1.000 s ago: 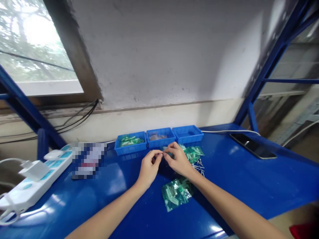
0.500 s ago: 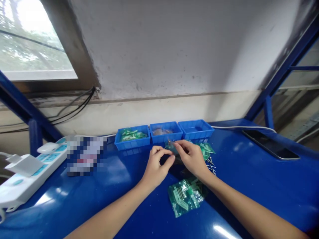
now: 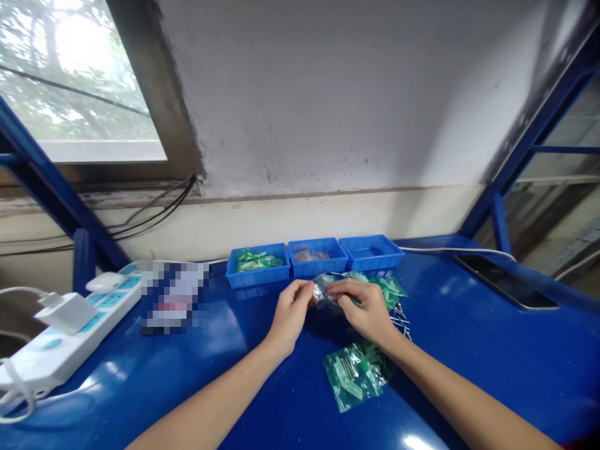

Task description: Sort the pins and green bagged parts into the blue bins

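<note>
Between both hands is a small clear plastic bag (image 3: 321, 291), its contents too small to make out. My left hand (image 3: 293, 312) pinches the bag's left edge between thumb and fingers. My right hand (image 3: 363, 306) has its fingers closed on the bag's right side. Just behind and right of the right hand lie green bags of white parts (image 3: 390, 291) and a loose pile of metal screws (image 3: 401, 320), partly covered by that hand. Nearer me, below the right wrist, a green plastic bag (image 3: 349, 378) with pale strips and screws lies flat on the blue table (image 3: 262, 400).
Three blue bins stand along the wall: the left bin (image 3: 259, 279) holds green-and-white packets, the middle bin (image 3: 319, 267) clear packets, and the right bin (image 3: 372, 259) shows its bare floor. A phone (image 3: 506, 281) lies right; a power strip (image 3: 70, 340) and a blurred-out item (image 3: 173, 297) are left.
The hands went from fingertips meeting, to apart with the clear bag in the right hand, to both gripping it. The camera view has shifted slightly.
</note>
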A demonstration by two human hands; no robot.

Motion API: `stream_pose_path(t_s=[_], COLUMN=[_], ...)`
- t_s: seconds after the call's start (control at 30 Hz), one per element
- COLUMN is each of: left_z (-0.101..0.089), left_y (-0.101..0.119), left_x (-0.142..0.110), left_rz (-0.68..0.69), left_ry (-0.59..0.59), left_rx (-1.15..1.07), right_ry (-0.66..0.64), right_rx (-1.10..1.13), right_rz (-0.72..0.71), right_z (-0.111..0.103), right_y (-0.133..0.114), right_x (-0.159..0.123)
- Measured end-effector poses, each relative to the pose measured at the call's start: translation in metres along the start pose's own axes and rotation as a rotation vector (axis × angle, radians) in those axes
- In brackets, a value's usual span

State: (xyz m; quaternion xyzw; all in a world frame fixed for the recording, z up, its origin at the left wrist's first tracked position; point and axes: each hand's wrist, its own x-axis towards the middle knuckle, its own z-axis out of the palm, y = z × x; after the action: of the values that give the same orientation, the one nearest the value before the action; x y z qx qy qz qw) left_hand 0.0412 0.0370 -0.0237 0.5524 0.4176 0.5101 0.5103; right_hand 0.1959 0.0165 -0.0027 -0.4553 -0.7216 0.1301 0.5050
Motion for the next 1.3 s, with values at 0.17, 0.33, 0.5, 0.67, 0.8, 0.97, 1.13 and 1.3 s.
stream_pose_path(t_s=[0.17, 0.33, 0.5, 0.67, 0.8, 0.97, 1.13, 1.3], left_z=[0.000, 0.004, 0.007, 0.002, 0.002, 0.005, 0.006, 0.004], left_y=[-0.001, 0.005, 0.006, 0.002, 0.002, 0.007, 0.006, 0.006], left_x=[-0.004, -0.014, -0.011, -0.003, -0.005, -0.016, -0.019, -0.017], left_rz=[0.210, 0.419, 0.235, -0.044, 0.083, 0.418, 0.497, 0.546], left_ry=[0.033, -0.053, -0.187, -0.058, 0.033, 0.066, 0.071, 0.022], left_rx=[0.194, 0.425, 0.372, 0.017, 0.148, 0.476, 0.675, 0.743], right_ry=[-0.015, 0.007, 0.038, -0.117, -0.150, -0.138, -0.167, -0.170], right_rx=[-0.080, -0.021, -0.095, -0.091, -0.030, 0.184, 0.287, 0.321], right_rz=[0.067, 0.226, 0.127, -0.002, -0.006, 0.222, 0.409, 0.485], right_z=[0.001, 0.008, 0.004, 0.000, 0.003, 0.000, -0.004, 0.002], right_y=[-0.008, -0.006, -0.002, -0.003, -0.002, -0.005, -0.007, -0.002], right_x=[0.000, 0.000, 0.001, 0.001, 0.000, 0.003, 0.006, 0.004])
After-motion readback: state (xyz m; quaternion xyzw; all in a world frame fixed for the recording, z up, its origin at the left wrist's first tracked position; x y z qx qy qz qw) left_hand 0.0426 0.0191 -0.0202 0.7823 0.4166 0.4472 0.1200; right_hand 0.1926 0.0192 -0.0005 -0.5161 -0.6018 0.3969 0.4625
